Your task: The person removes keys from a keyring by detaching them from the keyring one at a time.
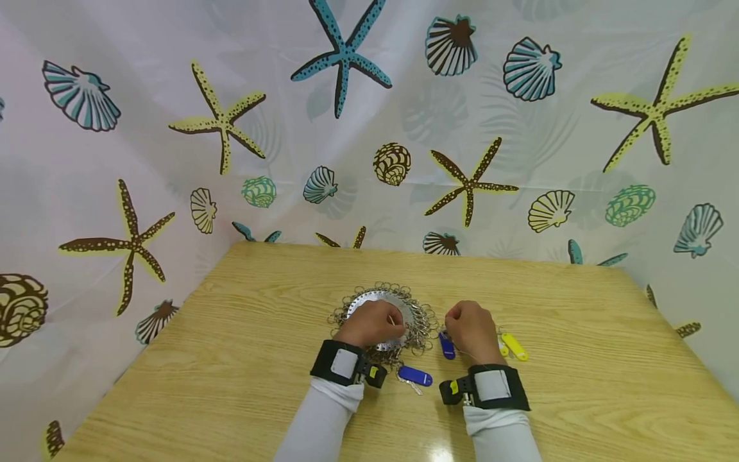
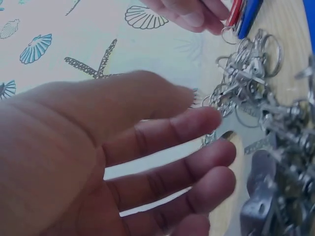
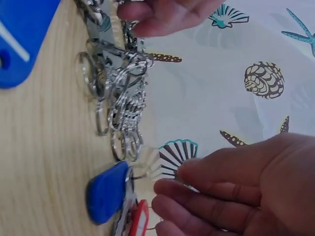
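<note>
My left hand [image 1: 374,324] hovers over a round metal disc [image 1: 407,313] ringed with many small clips and split rings. Its fingers are loosely bent in the left wrist view, with nothing seen between them. To the right of the disc, my right hand [image 1: 475,330] is by a blue key tag [image 1: 447,345]. In the right wrist view its thumb and fingers are slightly apart, close to that tag's ring and a red key tag [image 3: 140,219]. Whether a fingertip touches a ring cannot be told. Metal clips [image 2: 246,78] crowd the disc's edge.
Another blue key tag [image 1: 414,376] with a key lies on the wooden table [image 1: 242,346] in front of the disc. Yellow key tags [image 1: 514,346] lie right of my right hand. A curtain [image 1: 369,218] with shells and starfish surrounds the table's back and sides.
</note>
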Available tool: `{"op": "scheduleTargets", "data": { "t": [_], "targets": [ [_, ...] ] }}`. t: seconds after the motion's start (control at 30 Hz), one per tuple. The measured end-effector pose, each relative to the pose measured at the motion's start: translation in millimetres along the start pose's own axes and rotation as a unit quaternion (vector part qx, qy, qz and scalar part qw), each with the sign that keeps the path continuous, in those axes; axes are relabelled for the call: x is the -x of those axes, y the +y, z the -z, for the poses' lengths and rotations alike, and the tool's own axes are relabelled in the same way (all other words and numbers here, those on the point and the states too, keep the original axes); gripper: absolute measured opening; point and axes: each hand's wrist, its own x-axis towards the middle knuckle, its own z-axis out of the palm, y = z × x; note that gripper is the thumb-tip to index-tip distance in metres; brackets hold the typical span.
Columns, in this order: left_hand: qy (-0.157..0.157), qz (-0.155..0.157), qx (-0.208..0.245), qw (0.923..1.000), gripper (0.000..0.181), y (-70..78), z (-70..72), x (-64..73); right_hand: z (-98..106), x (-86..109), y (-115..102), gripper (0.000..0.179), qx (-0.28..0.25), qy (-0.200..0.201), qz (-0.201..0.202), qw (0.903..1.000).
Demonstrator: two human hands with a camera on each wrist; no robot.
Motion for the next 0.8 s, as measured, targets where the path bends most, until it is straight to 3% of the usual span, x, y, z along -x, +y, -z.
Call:
{"op": "scheduleTargets", "data": {
  "t": [0.1, 0.33, 0.47, 0.67, 0.8],
  "targets": [
    [-0.008, 0.02, -0.004, 0.9998, 0.005, -1.0, 2.7, 2.4, 1, 0.8, -5, 0.011, -0.009, -0.02, 0.026, 0.9994],
    [-0.032, 0.062, -0.027, 0.9972, 0.022, -4.7, 6.1, 5.4, -4, 4.1, -17, 0.008, -0.016, -0.119, 0.073, 0.99],
    [-0.034, 0.079, -0.033, 0.9957, 0.028, -8.2, 6.6, 7.7, -12, 5.1, -21, 0.01, -0.015, -0.124, 0.086, 0.9885],
    [-0.02, 0.056, -0.07, 0.9958, 0.026, -5.3, 9.8, 8.6, -9, 6.7, -28, 0.008, 0.02, -0.101, 0.134, 0.9856],
    [-0.017, 0.029, -0.115, 0.9928, 0.005, 5.1, 17.3, 10.0, -2, 5.9, -32, 0.015, 0.037, -0.151, 0.163, 0.9743]
  ]
}}
